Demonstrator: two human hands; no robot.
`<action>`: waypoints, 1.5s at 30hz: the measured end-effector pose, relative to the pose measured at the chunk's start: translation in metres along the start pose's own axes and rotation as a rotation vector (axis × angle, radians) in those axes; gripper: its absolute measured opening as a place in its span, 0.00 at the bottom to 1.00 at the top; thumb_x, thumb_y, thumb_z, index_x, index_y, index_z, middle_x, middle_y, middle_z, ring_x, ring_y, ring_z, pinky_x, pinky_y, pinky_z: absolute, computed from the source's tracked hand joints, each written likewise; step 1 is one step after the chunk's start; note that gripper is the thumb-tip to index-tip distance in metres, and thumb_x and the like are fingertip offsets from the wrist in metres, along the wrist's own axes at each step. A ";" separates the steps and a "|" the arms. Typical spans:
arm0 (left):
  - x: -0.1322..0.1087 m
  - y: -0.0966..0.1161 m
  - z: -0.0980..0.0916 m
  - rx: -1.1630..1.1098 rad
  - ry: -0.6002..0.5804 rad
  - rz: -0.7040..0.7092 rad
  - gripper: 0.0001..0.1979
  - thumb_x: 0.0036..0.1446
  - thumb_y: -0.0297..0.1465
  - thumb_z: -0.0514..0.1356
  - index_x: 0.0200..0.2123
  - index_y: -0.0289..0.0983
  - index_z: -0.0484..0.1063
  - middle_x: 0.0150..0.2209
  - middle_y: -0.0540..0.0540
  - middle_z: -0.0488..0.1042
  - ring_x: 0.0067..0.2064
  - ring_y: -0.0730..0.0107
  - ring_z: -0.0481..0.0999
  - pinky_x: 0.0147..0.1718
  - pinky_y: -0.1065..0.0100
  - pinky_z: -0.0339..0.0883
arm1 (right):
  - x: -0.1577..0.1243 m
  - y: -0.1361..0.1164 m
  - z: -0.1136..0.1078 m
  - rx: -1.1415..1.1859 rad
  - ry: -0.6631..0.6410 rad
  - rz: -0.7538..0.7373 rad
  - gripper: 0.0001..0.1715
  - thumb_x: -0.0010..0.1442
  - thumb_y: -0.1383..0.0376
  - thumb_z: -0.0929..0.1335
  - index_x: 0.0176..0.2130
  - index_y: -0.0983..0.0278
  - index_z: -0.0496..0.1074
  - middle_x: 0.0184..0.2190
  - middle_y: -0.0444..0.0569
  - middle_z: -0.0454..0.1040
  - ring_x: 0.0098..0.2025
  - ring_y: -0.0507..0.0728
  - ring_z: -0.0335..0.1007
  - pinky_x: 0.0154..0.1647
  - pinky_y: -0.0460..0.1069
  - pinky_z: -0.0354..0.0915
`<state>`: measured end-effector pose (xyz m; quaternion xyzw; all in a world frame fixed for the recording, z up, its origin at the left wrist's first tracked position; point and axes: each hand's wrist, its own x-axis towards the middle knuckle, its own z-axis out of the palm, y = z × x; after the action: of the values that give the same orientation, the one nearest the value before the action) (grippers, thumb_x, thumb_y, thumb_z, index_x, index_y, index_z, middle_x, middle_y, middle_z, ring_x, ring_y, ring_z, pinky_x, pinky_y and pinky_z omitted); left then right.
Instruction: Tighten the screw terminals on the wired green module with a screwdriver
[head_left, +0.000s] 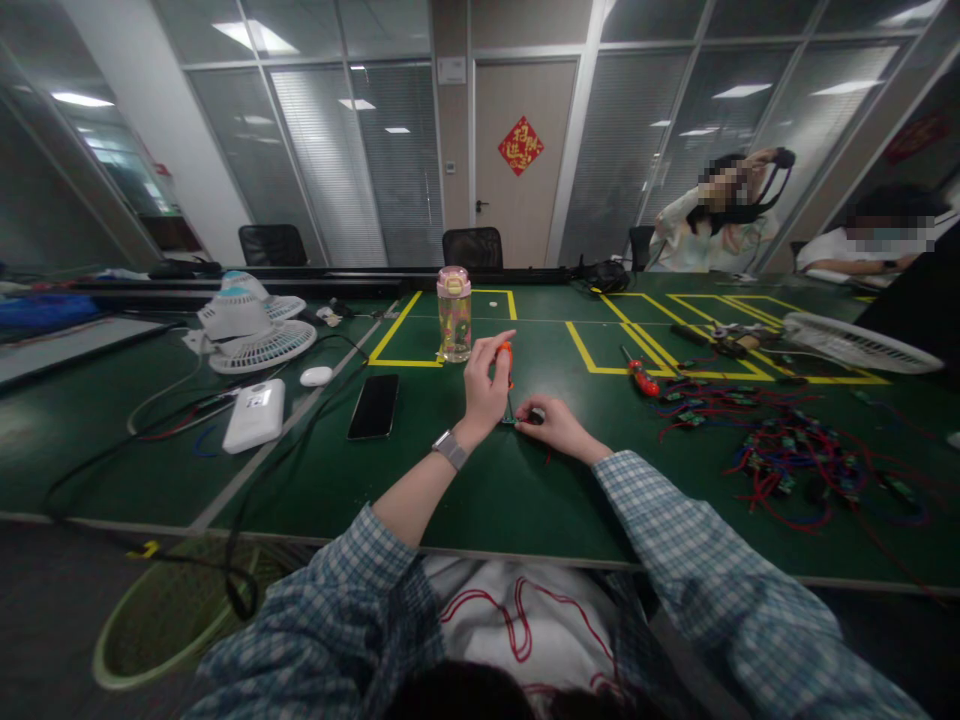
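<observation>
My left hand [487, 385] is closed round the orange handle of a screwdriver [509, 405], held upright above the green table [450, 490]. The shaft points down at a small green circuit board [510, 421] on the tabletop. Fingertips of my right hand [555, 425] pinch the board's right side, where a dark part shows, and hide some of it. A bit of red wire [548, 456] sticks out below that hand. Whether the screwdriver's tip touches a screw is too small to tell.
On the right lie a pile of wired circuit boards [814, 455] and a red-handled screwdriver [643, 378]. A bottle [454, 320] stands beyond my left hand. Further left are a phone [374, 407], a white power bank [255, 415] and a fan [259, 345]. Two people sit across the table.
</observation>
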<state>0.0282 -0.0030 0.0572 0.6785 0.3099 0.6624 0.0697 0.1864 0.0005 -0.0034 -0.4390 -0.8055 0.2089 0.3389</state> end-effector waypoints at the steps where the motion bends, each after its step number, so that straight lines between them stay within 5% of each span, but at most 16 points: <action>1: 0.000 0.000 0.000 -0.001 0.009 0.002 0.13 0.68 0.31 0.49 0.49 0.40 0.71 0.41 0.45 0.72 0.44 0.67 0.72 0.44 0.65 0.66 | 0.000 0.001 0.000 -0.004 0.004 -0.001 0.04 0.51 0.70 0.71 0.32 0.65 0.73 0.31 0.48 0.77 0.34 0.55 0.73 0.40 0.50 0.67; 15: 0.000 0.002 0.001 0.073 0.027 0.009 0.06 0.63 0.30 0.58 0.43 0.40 0.72 0.38 0.47 0.69 0.38 0.69 0.69 0.39 0.66 0.67 | 0.000 0.005 0.001 0.028 0.008 -0.011 0.05 0.50 0.71 0.70 0.32 0.65 0.73 0.32 0.48 0.76 0.35 0.55 0.72 0.40 0.50 0.68; 23: 0.000 -0.001 0.000 -0.012 -0.003 -0.021 0.15 0.69 0.33 0.47 0.51 0.42 0.70 0.43 0.45 0.73 0.45 0.67 0.73 0.45 0.63 0.67 | 0.000 0.006 0.000 0.034 -0.005 -0.007 0.05 0.52 0.69 0.70 0.33 0.65 0.73 0.33 0.48 0.76 0.35 0.55 0.72 0.41 0.51 0.68; 36: -0.001 0.002 0.000 0.082 0.039 0.024 0.06 0.62 0.32 0.59 0.43 0.40 0.73 0.37 0.47 0.69 0.38 0.69 0.70 0.40 0.66 0.67 | -0.001 0.005 0.002 0.030 0.012 -0.007 0.04 0.51 0.68 0.71 0.32 0.66 0.74 0.32 0.49 0.76 0.34 0.55 0.72 0.39 0.50 0.68; 45: -0.001 0.000 -0.001 0.011 0.017 0.006 0.15 0.69 0.33 0.47 0.48 0.41 0.71 0.43 0.44 0.74 0.45 0.66 0.73 0.46 0.62 0.67 | -0.002 0.004 0.001 0.041 0.027 -0.012 0.05 0.51 0.67 0.71 0.32 0.65 0.74 0.30 0.47 0.75 0.33 0.54 0.71 0.38 0.50 0.68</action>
<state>0.0275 -0.0043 0.0562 0.6742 0.3121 0.6666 0.0611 0.1889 0.0009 -0.0075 -0.4298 -0.7989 0.2177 0.3599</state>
